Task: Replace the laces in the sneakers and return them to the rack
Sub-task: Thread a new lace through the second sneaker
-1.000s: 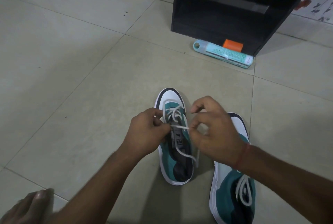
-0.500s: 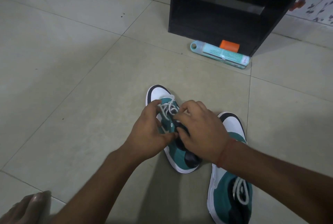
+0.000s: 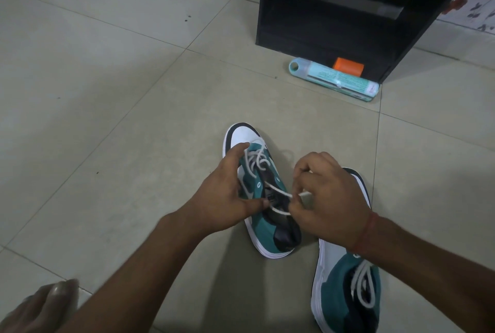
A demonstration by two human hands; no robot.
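Two teal, white and black sneakers sit on the tiled floor. The left sneaker [image 3: 270,228] points away from me, its white lace [image 3: 257,161] threaded through the front eyelets. My left hand [image 3: 225,198] grips this sneaker's left side, thumb at the tongue. My right hand [image 3: 329,198] pinches the loose lace end and holds it taut across the shoe to the right. The right sneaker [image 3: 345,287] lies at the lower right, partly hidden under my right forearm, its lace loosely looped. The black shoe rack [image 3: 348,11] stands beyond.
A light teal tube-shaped pack [image 3: 334,79] and an orange item [image 3: 348,66] lie on the floor against the rack's base. My bare foot [image 3: 40,306] shows at the bottom left. Open tiled floor [image 3: 93,105] stretches to the left.
My right hand has drawn back to the right, pulling the lace end out taut. My left hand has shifted to grip the sneaker's side. The view has shifted slightly.
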